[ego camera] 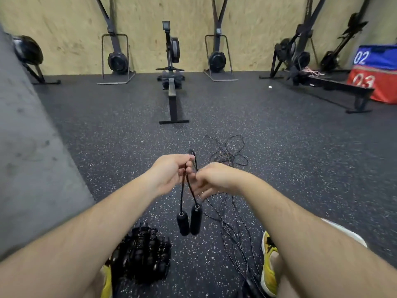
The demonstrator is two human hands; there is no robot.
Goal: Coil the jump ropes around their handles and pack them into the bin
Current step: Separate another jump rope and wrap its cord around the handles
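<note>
Centrally, the left hand (171,171) is raised over the floor (300,147), its thumb and fingers pinching two strands of a black rope (182,190) together. A short loop of the rope stands up just above that pinch. Below it the strands hang down to two black handles (189,221), which dangle side by side in the air, nearly touching, the left one slightly lower. The right hand (212,179) sits just right of the left, back up, fingers bent down and toward the strands. Its fingertips meet the rope near the loop, but I cannot tell whether they grip it or only touch it.

Under and beyond the right hand, loose ropes (231,155) lie on the speckled floor: a tangle at the far side, and long thin strands running near, past the right forearm. Near left, below the handles, is the bin (141,254), dark and mesh-like, filled with black coils whose detail is hard to read. Yellow shoes (268,265) show at the near edge, one on each side of the bin and strands.

Farther off, a rower (171,93) lies straight ahead, with more machines along the plywood wall (64,29). A grey wall (28,147) fills the left. At far right stand a blue box marked 02 (378,58) and, under it, a red box marked 03 (378,87).
</note>
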